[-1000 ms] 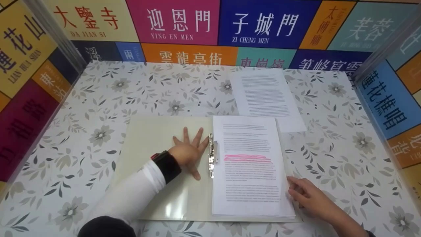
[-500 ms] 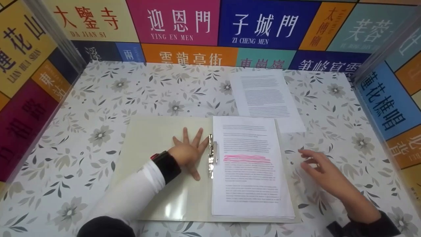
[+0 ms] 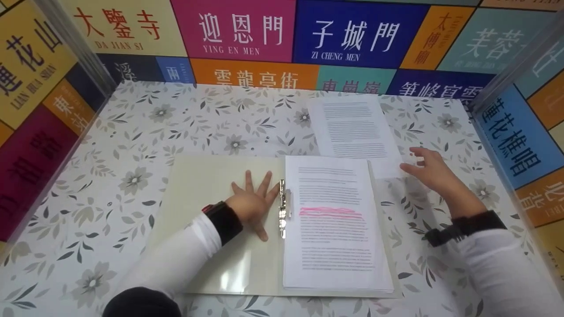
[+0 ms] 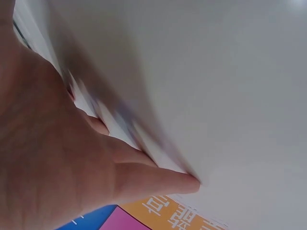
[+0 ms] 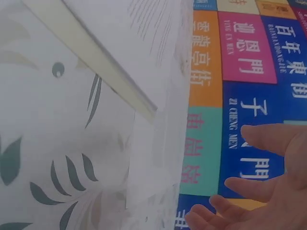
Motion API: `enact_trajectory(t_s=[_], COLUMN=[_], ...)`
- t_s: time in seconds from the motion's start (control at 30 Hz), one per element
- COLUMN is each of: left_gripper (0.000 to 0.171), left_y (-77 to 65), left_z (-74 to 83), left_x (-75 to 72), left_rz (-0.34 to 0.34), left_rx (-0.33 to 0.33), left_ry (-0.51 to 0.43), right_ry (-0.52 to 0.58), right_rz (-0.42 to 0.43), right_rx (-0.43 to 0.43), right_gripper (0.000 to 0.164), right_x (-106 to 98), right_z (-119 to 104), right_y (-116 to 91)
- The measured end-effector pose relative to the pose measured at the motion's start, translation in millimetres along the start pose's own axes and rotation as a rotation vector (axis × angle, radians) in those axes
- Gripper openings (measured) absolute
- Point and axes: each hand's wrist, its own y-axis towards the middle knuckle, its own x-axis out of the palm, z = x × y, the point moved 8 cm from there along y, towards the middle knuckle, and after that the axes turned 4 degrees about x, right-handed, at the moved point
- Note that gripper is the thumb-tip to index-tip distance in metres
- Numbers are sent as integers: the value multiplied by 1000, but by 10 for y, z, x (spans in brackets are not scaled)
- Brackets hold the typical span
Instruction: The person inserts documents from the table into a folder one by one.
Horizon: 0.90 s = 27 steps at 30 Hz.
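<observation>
An open cream file folder [image 3: 198,264] lies on the flower-patterned table. My left hand [image 3: 253,204] rests with spread fingers on its left cover, close to the metal clip [image 3: 283,209]. On the folder's right side sits a stack of printed pages [image 3: 335,251], the top one marked with pink highlighter. My right hand [image 3: 429,169] hovers at the right edge of a loose printed sheet [image 3: 354,127] behind the folder, thumb and fingers apart, holding nothing. In the right wrist view, its fingers [image 5: 254,189] are spread. The folder's upper right corner overlaps the loose sheet's lower part.
Colourful panels with large characters [image 3: 246,31] wall the table at the back and both sides. The patterned tabletop [image 3: 194,127] shows left of the loose sheet. Dark camera straps circle both wrists.
My right hand has left the folder's lower right edge and moved up and away to the loose sheet's right edge. The left hand and the folder have stayed in place.
</observation>
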Motion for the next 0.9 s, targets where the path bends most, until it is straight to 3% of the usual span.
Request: enact_trajectory(t_s=[0.17,0.33,0.57,0.73,0.9], left_gripper=[139,138,141,140,142], left_y=[16,25,58,36,82], left_z=[-13,13,16,15,-10], left_x=[6,-5,-3,-17,31], left_rz=[-5,2,6,-2,-15], left_rx=[-12,-9,-6,-6,-17], left_ry=[3,8,17,9,12], right_ry=[-10,-39,-26,-171,-228], right_rz=[-9,-39,-94,-46,-32], right_rx=[102,219,294,271,280], right_gripper=[75,82,91,82,84], right_x=[-20,2,33,58,124], right_z=[39,152,334,311,266], right_y=[449,697,829,845,845])
